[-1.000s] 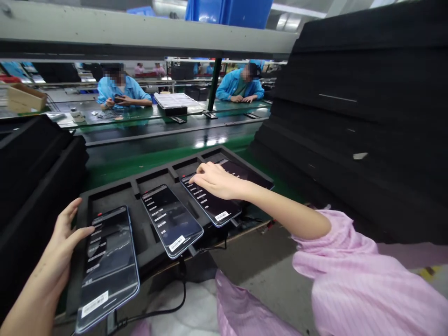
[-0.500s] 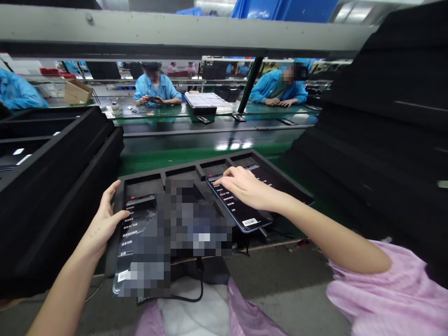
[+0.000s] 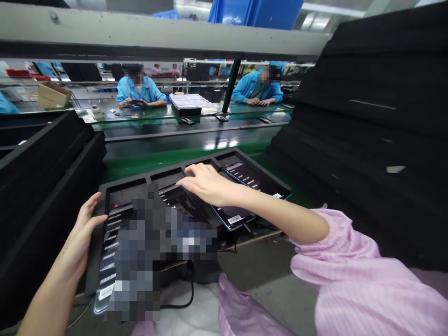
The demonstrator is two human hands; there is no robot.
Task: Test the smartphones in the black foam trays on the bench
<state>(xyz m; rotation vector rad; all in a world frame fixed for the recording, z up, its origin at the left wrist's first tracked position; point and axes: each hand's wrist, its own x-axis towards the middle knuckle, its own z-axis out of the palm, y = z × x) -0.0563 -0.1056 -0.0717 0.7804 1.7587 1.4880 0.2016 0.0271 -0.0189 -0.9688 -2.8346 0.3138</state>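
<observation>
Phone [image 3: 109, 251] lies at five o'clock from your left hand's [image 3: 80, 233] parted fingers [image 3: 91, 199], second phone [image 3: 234, 218] at four from your right hand's [image 3: 207, 184] slightly spread ones.

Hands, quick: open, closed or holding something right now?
Left hand: open, thumb at the edge of the leftmost phone.
Right hand: open, over the tray; contact cannot be told.

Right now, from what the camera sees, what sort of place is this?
Probably an electronics factory, perhaps a phone production line: smartphones lie in a black compartmented tray, and people in blue jackets work at a long green-topped bench.
</observation>
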